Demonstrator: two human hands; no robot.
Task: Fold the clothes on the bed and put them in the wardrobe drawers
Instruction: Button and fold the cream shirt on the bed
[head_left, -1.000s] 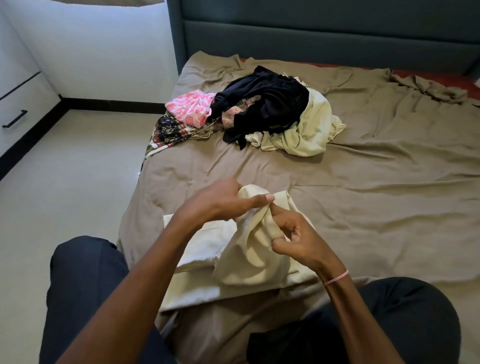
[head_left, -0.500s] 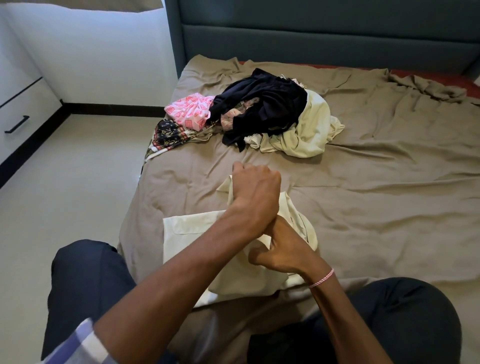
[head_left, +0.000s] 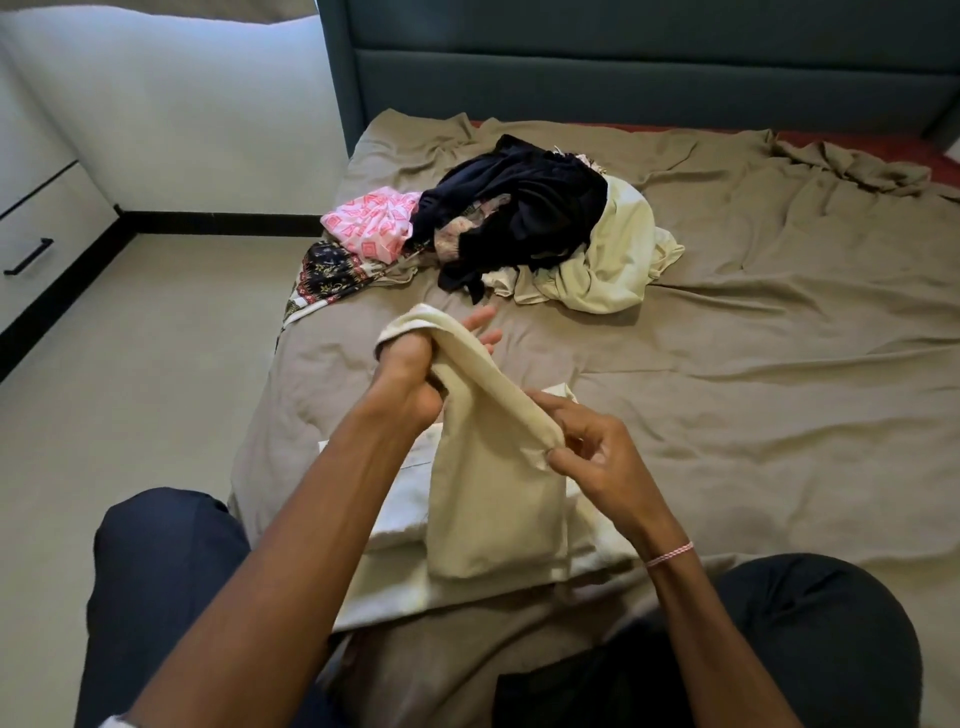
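I read the left hand (head_left: 410, 371) as under the cream garment (head_left: 493, 509), fingers straight and poking past its fold. The right hand (head_left: 608, 467) pinches the same cloth with thumb and forefinger, and the rest lies on the bed (head_left: 753, 405) at its near edge. The unfolded pile (head_left: 524, 228) sits beyond, apart from both hands; floor (head_left: 135, 395) runs left to the drawers (head_left: 36, 249).

One wide camera rides on my head, facing forward and down over the bed (head_left: 753, 415). My left hand (head_left: 408, 376), right hand (head_left: 608, 467) and the cloth (head_left: 493, 499) sit close under it. My knees (head_left: 166, 571) are at 7 and 5 o'clock, the headboard (head_left: 623, 67) far at 12, and the drawers (head_left: 31, 244) at 9.
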